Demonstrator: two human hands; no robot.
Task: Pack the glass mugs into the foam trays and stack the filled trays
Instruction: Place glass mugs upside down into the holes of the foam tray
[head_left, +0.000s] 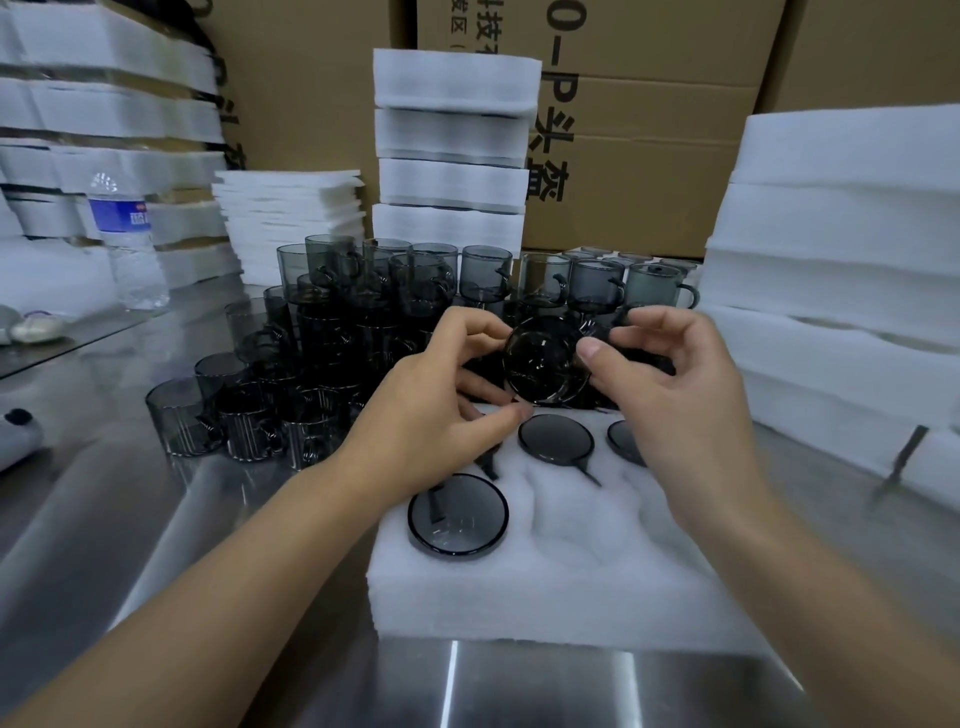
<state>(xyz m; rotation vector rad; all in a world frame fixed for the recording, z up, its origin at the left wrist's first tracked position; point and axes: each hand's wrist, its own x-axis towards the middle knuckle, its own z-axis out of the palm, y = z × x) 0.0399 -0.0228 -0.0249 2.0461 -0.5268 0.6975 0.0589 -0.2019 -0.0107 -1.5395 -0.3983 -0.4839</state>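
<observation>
Held in the air between both hands: smoked-glass mug (545, 364), tipped on its side, one round end turned to the camera. It is located just above the far edge of the foam tray (545, 587), in front of the loose mugs (332, 322).

The left hand (441, 400) is closed on the mug's left side, fingers (483, 325) curled over the top and thumb below. The right hand (680, 395) is closed on the right side, thumb pressed at the rim and fingers (639, 317) curled behind, near the handle. Contact behind the glass cannot be told.

The foam tray is laid on the steel worktop (156, 519), close to the near edge. Three packed mugs are seen in its pockets:
- front-left mug (457, 514)
- back-middle mug (556, 439)
- back-right mug (626, 441), partly hidden by the right hand

A dark handle is seen under the left hand; which mug it belongs to cannot be told.

The loose mugs are crowded on the worktop left of and behind the tray, some stacked in tiers. A foam tray stack (452, 150) is set behind them, and a pile of thin foam sheets (291, 223) to its left. More foam is stacked at the right edge (841, 260). A water bottle (127, 244) is stood upright at far left. Cardboard boxes (649, 156) are lined along the back.
</observation>
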